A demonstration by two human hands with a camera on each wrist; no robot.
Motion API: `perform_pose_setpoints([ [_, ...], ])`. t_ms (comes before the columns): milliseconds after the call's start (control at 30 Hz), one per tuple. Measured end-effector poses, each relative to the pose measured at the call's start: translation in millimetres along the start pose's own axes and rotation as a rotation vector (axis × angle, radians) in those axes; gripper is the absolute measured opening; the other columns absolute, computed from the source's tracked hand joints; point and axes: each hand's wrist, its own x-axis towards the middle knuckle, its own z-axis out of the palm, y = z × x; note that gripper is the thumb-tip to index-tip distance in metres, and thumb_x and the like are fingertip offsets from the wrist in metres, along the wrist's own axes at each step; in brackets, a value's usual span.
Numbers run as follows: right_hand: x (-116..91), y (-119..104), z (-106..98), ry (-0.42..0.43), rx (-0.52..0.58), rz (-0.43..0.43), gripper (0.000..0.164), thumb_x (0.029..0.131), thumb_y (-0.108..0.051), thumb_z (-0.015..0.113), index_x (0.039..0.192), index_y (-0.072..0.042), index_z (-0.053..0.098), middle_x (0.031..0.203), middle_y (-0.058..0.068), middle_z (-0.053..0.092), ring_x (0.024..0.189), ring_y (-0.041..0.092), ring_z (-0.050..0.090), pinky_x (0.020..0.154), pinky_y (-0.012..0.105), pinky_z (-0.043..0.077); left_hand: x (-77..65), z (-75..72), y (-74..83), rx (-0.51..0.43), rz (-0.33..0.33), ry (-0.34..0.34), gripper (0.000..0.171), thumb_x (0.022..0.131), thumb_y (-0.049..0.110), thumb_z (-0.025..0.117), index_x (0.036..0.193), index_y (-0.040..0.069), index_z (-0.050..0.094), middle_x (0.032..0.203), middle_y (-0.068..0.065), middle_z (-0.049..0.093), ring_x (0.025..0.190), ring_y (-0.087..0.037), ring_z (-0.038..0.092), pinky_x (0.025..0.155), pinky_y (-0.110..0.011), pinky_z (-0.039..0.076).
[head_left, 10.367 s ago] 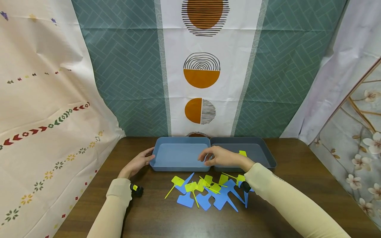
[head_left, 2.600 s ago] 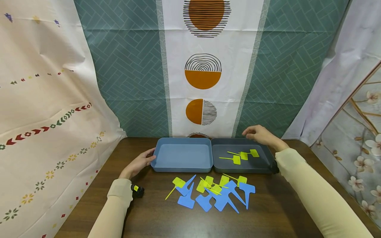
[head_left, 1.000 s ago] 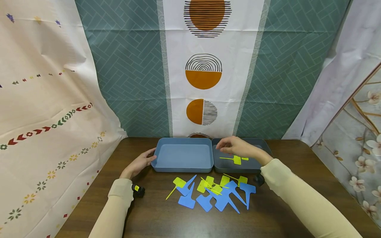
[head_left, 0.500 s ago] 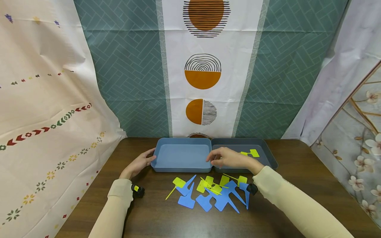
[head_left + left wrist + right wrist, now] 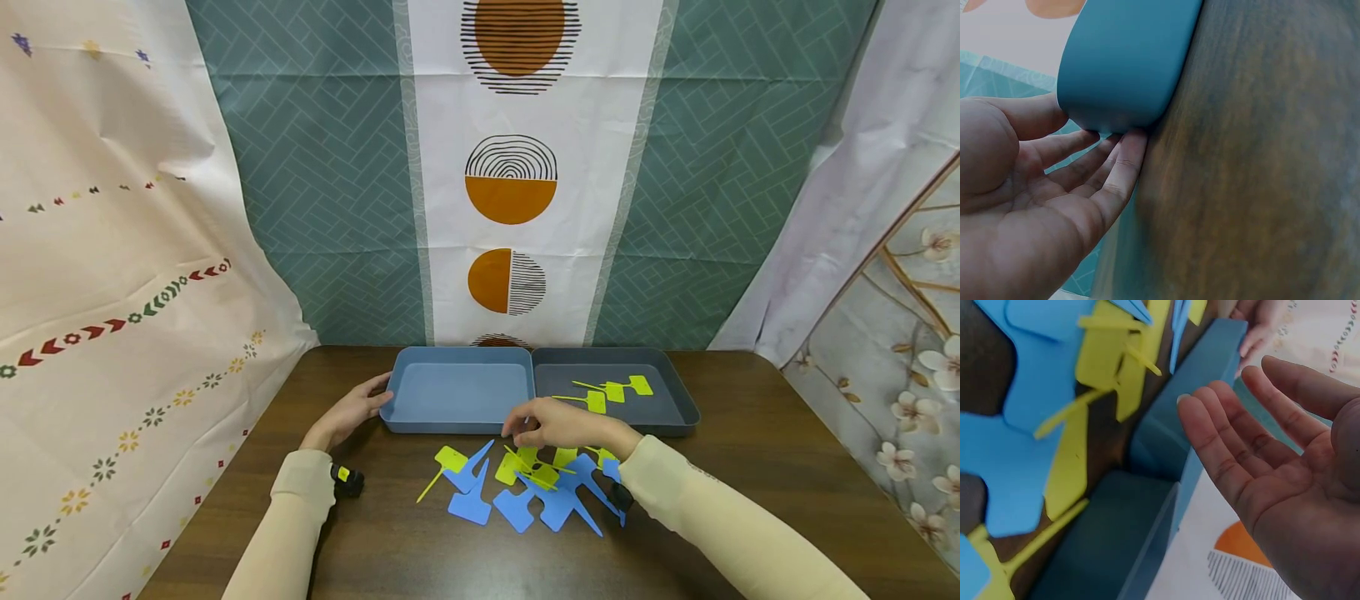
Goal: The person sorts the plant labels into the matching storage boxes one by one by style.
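My left hand (image 5: 348, 417) rests its fingertips against the left end of the blue tray (image 5: 457, 392); in the left wrist view the thumb and fingers (image 5: 1125, 156) meet the outer wall of this tray (image 5: 1129, 62). My right hand (image 5: 555, 423), palm visible and fingers loosely bent in the right wrist view, holds nothing. It hovers by the trays' near edge, overlapping the back of a heap of T-shaped plant labels. Yellow labels (image 5: 506, 468) and blue labels (image 5: 516, 510) overlap there. Three yellow labels (image 5: 640, 385) lie inside the dark grey tray (image 5: 622, 367).
Both trays stand side by side at the back of the brown wooden table (image 5: 420, 550). Left of the heap lie a yellow label (image 5: 450, 458) and a blue label (image 5: 471, 507). A patterned curtain (image 5: 510, 275) hangs right behind the trays.
My right hand has come from over the dark grey tray, left and toward me, to the heap. That tray has gained yellow labels since the oldest frame. My left hand stays put.
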Motion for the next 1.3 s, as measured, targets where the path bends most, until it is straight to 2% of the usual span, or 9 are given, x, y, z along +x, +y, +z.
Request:
perform_pose_setpoints([
  [100, 3, 2, 9, -0.002, -0.015, -0.015, 0.021, 0.105, -0.007, 0.062, 0.123, 0.001, 0.07, 0.099, 0.003, 0.067, 0.078, 0.026, 0.06, 0.067, 0.029, 0.052, -0.5, -0.1, 1.0, -0.004, 0.01, -0.004, 0.061, 0.114, 0.011, 0.041, 0.165, -0.005, 0.011, 0.168, -0.032, 0.013, 0.151, -0.048, 0.028, 0.121, -0.06, 0.027],
  [300, 9, 3, 29, 0.019, -0.06, -0.02, 0.019, 0.101, -0.008, 0.068, 0.118, -0.001, 0.069, 0.099, 0.004, 0.064, 0.084, 0.014, 0.056, 0.073, 0.025, 0.049, -1.0, 0.5, 1.0, 0.005, 0.007, -0.001, 0.061, 0.114, 0.011, 0.041, 0.165, -0.004, 0.011, 0.167, -0.031, 0.015, 0.15, -0.047, 0.029, 0.121, -0.06, 0.028],
  [433, 10, 1, 39, 0.043, -0.134, -0.005, 0.019, 0.098, -0.01, 0.073, 0.115, -0.003, 0.068, 0.106, 0.009, 0.062, 0.087, 0.017, 0.054, 0.076, 0.028, 0.048, -0.9, 0.9, 0.0, 0.015, -0.002, 0.003, 0.061, 0.114, 0.012, 0.041, 0.165, -0.004, 0.011, 0.167, -0.031, 0.017, 0.15, -0.046, 0.031, 0.121, -0.059, 0.03],
  [600, 9, -1, 48, 0.067, -0.232, 0.02, 0.022, 0.097, -0.013, 0.076, 0.115, -0.007, 0.067, 0.109, 0.005, 0.06, 0.095, 0.021, 0.056, 0.083, 0.031, 0.05, 0.0, 0.6, -0.1, 0.011, -0.004, 0.006, 0.061, 0.114, 0.012, 0.041, 0.165, -0.004, 0.012, 0.167, -0.03, 0.016, 0.15, -0.047, 0.029, 0.121, -0.059, 0.029],
  [667, 10, -1, 51, 0.07, -0.252, 0.022, 0.023, 0.096, -0.014, 0.077, 0.116, -0.007, 0.067, 0.109, 0.004, 0.059, 0.096, 0.019, 0.055, 0.084, 0.031, 0.05, 0.5, 0.3, -0.3, 0.011, -0.001, 0.005, 0.061, 0.114, 0.012, 0.041, 0.165, -0.004, 0.012, 0.168, -0.03, 0.015, 0.151, -0.047, 0.029, 0.121, -0.06, 0.028],
  [900, 12, 0, 62, 0.1, -0.426, 0.017, 0.026, 0.094, -0.023, 0.08, 0.114, -0.012, 0.066, 0.106, -0.001, 0.056, 0.093, 0.011, 0.047, 0.083, 0.028, 0.048, -0.1, 0.2, 0.8, -0.001, 0.0, 0.006, 0.06, 0.114, 0.01, 0.04, 0.165, -0.005, 0.011, 0.168, -0.031, 0.014, 0.151, -0.047, 0.028, 0.121, -0.06, 0.027],
  [1167, 15, -3, 66, 0.103, -0.48, 0.045, 0.025, 0.096, -0.019, 0.078, 0.117, -0.014, 0.066, 0.108, -0.002, 0.058, 0.095, 0.012, 0.05, 0.085, 0.028, 0.051, 0.3, 0.6, 1.3, 0.011, 0.001, 0.0, 0.061, 0.114, 0.011, 0.04, 0.164, -0.005, 0.011, 0.167, -0.032, 0.015, 0.15, -0.047, 0.03, 0.121, -0.059, 0.029],
  [1300, 16, -5, 67, 0.107, -0.532, 0.036, 0.022, 0.096, -0.02, 0.077, 0.115, -0.014, 0.068, 0.107, -0.002, 0.06, 0.091, 0.01, 0.053, 0.083, 0.029, 0.053, 1.5, 0.3, 0.1, 0.004, -0.004, 0.004, 0.06, 0.114, 0.011, 0.04, 0.165, -0.005, 0.012, 0.167, -0.031, 0.016, 0.151, -0.046, 0.029, 0.121, -0.059, 0.028],
])
